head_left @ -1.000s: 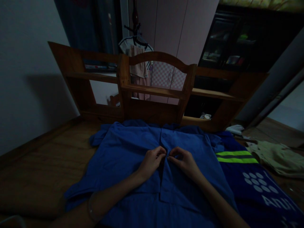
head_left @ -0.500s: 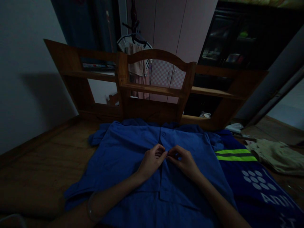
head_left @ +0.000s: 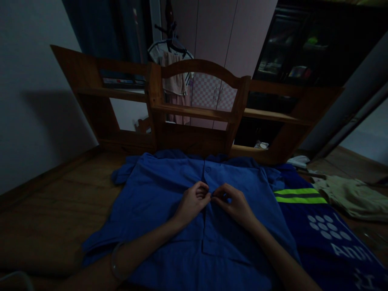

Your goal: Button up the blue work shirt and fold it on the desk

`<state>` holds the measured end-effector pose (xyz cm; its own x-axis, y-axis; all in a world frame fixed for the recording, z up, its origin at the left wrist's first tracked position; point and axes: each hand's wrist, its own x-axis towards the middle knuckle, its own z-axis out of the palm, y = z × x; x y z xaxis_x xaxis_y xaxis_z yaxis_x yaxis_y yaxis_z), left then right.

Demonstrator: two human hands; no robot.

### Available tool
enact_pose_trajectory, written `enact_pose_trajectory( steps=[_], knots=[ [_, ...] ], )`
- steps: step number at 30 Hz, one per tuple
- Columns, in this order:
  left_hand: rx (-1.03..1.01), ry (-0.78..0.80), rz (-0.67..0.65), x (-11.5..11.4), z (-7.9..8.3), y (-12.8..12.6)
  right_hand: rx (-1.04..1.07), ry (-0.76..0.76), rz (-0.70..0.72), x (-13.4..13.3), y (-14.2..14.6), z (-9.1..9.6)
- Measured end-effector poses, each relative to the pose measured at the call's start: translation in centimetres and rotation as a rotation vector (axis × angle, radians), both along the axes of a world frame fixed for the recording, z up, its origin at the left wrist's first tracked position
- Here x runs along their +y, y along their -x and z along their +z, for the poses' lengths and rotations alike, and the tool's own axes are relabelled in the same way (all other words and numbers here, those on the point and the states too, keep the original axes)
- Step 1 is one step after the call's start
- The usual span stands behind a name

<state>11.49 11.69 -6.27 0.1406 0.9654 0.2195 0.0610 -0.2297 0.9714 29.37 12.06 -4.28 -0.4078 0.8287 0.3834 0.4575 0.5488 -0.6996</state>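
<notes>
blue shirt (head_left: 160, 186), both hands (head_left: 191, 203) pinching its front opening, dark cabinet (head_left: 291, 52) holding a green item (head_left: 313, 40)

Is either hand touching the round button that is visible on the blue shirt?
No, the button lies uncovered, apart from the left hand and the right hand farther down the blue shirt.

The shirt (head_left: 190, 238) lies before the headboard (head_left: 194, 136), with another garment (head_left: 312, 246) to its right.
</notes>
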Motion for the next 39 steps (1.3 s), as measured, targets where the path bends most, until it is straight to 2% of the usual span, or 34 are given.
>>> enact_pose_trajectory(
  steps=[20, 31, 39],
  knots=[
    [-0.092, 0.075, -0.014, 1.1, -1.7, 0.3, 0.01, -0.008, -0.013, 0.1, -0.1, 0.1],
    [-0.194, 0.171, -0.002, 1.1, -1.5, 0.2, 0.001, -0.013, -0.044, 0.1, -0.1, -0.1],
    [-0.202, 0.169, 0.01, 1.1, -1.8, 0.2, -0.005, -0.025, -0.045, 0.0, 0.0, 0.1]
  ],
)
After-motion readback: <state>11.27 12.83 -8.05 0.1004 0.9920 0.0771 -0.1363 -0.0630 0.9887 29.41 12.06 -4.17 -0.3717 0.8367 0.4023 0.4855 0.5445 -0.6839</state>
